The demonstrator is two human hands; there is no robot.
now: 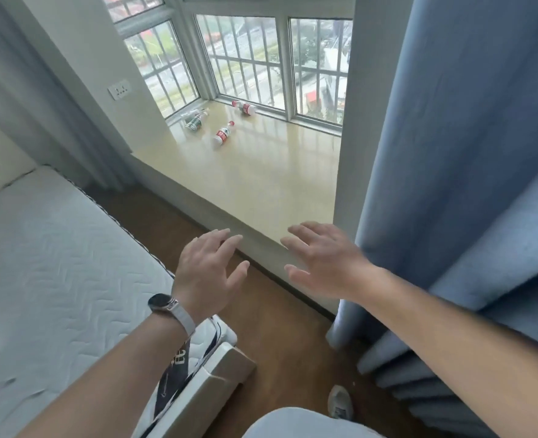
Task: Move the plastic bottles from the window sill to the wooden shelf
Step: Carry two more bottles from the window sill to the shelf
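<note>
A glossy beige window sill [261, 184] runs under barred windows, between a quilted mattress [56, 248] and a blue curtain [451, 153]. Far back on it lie the plastic bottles [224, 134], red- and green-labelled, perhaps four. Our left hand [209, 273] and right hand [321, 260] hover near its front edge, fingers spread, holding nothing.

The beige window sill [261, 178] is smooth and glossy, showing bright reflections. The clear plastic bottles [223, 135] on it look thin and shiny. The white quilted cloth mattress [56, 248] and the blue cloth curtain [451, 153] are matt. The brown wooden floor [280, 317] has a dull sheen; the round wristwatch [161, 302] has a silvery mesh band.
</note>
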